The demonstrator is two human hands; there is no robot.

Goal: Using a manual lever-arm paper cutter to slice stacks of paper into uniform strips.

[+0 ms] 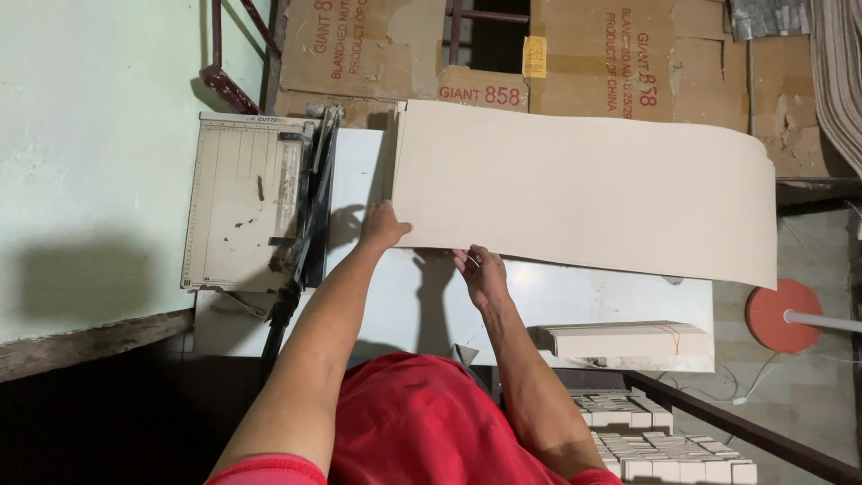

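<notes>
Hands grip the large beige cardboard sheet (584,189) by its near edge, left hand (384,226) at the corner beside the guillotine paper cutter (256,202), right hand (482,274) just alongside, the sheet's long axis running rightward across the white table (593,296).

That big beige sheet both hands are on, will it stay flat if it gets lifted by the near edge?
Probably not. The beige sheet already curls at its far right end, so it looks thin and floppy. It spreads past the white table, so unsupported parts may sag. The left hand and right hand grip one edge only; it likely feels light.
</notes>
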